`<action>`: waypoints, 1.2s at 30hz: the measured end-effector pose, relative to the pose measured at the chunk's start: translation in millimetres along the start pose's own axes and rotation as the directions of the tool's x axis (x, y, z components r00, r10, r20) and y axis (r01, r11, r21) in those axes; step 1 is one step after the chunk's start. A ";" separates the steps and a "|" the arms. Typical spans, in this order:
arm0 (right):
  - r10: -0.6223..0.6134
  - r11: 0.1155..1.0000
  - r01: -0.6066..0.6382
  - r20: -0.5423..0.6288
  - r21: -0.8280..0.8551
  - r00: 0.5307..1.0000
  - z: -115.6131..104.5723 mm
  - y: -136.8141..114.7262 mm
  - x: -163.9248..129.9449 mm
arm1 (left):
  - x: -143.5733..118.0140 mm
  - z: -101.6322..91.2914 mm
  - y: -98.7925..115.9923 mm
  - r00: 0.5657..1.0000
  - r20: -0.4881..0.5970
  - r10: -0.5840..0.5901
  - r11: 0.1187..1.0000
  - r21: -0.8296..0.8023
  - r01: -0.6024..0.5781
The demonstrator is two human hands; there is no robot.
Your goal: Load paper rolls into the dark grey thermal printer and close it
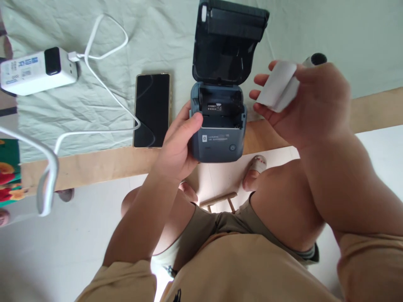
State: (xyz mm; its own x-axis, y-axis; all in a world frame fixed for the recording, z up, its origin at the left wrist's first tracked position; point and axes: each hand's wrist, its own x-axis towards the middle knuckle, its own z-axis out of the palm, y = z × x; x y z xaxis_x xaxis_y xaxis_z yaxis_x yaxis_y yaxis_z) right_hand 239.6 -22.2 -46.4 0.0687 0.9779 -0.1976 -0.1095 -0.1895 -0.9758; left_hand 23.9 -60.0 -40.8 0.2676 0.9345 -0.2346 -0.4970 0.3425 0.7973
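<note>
A small dark blue-grey label printer (pixel 218 144) is tilted toward me near the table edge, its black lid (pixel 224 46) swung up. The paper compartment (pixel 220 105) shows bare, with a small printed label inside. My left hand (pixel 181 144) grips the printer's left side, thumb on the top edge. To the right of the printer, my right hand (pixel 315 100) holds a white paper roll (pixel 278 86) in its fingers, apart from the printer. Behind that hand, a white cylinder with a dark end (pixel 316 59) is partly hidden; I cannot tell whether it is held.
A phone (pixel 152 110) with a dark screen lies left of the printer. Farther left is a white power bank (pixel 37 70) with a white cable (pixel 94 75) looping across the green cloth (pixel 170 33). The wooden table edge (pixel 94 165) runs above my legs.
</note>
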 end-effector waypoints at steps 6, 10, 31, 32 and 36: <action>-0.569 0.741 0.539 0.054 -0.400 0.821 17.9 -12.6 -28.1 | 0.3 2.5 -2.2 1.000 0.001 0.030 0.999 -0.039 -0.030; -0.740 0.411 0.769 0.314 -0.490 0.595 31.6 -14.5 -35.6 | -0.4 3.8 -1.3 0.999 0.014 0.051 0.998 0.024 -0.052; -0.654 0.272 0.739 0.445 -0.617 0.612 39.6 -12.3 -30.1 | -4.7 5.7 -0.2 0.999 -0.035 0.041 0.996 0.078 -0.038; -0.659 0.252 0.745 0.455 -0.617 0.599 38.9 -12.3 -29.8 | -5.0 6.0 -0.3 0.998 -0.037 0.042 0.996 0.084 -0.039; -0.688 0.140 0.756 0.486 -0.639 0.539 35.2 -12.1 -28.8 | -5.7 7.0 -0.7 0.998 -0.002 0.061 0.995 0.081 -0.061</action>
State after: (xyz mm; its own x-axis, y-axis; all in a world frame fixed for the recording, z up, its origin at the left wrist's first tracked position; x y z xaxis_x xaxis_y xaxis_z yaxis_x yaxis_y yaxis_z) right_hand 204.0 -44.9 -25.6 -0.3696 0.7001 0.6109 0.6706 0.6561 -0.3462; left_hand 28.5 -66.2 -36.1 0.2349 0.9540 -0.1862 -0.4441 0.2757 0.8525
